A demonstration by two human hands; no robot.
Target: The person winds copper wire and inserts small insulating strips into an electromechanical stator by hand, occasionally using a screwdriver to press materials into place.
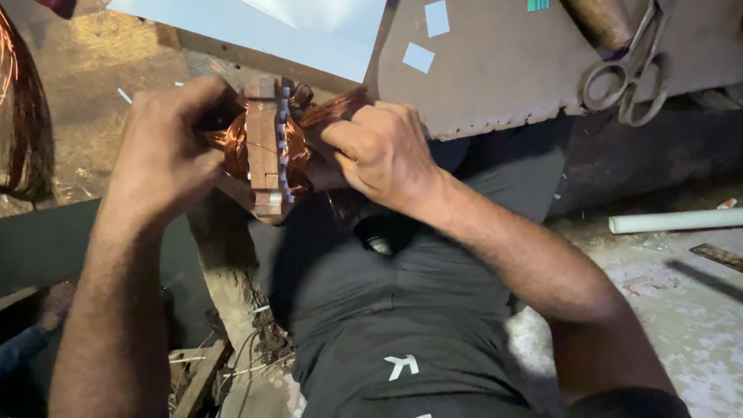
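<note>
The fingers [203,93] of the left hand [166,151] curl tightly round the far side of a small motor stator [267,151], a block of rusty brown laminations wound with bright copper wire. The right hand [383,155] closes on it from the other side, its fingers [340,139] bent and pressed together against the copper coil, the tips hidden behind the winding. The stator is held upright between both hands, above the person's lap and just at the near edge of the tabletop [503,70].

That tabletop is a worn, brownish sheet with a row of small holes along its ragged edge. On it lie two small pale paper slips [427,37], and farther right a pair of metal scissors [631,73] with its loops toward the person. A large pale sheet [271,35] rests across the upper left part.

Below the hands, dark trousers [387,310] fill the middle of the view. To the left a hank of copper wire [19,116] hangs at the edge, over a dusty surface. The floor [681,310] on the right is rough, stained concrete, with a white plastic pipe [673,221] lying across it. Wire scraps and bits of wood [209,364] litter the ground beside the left forearm. The light is dim and warm.
</note>
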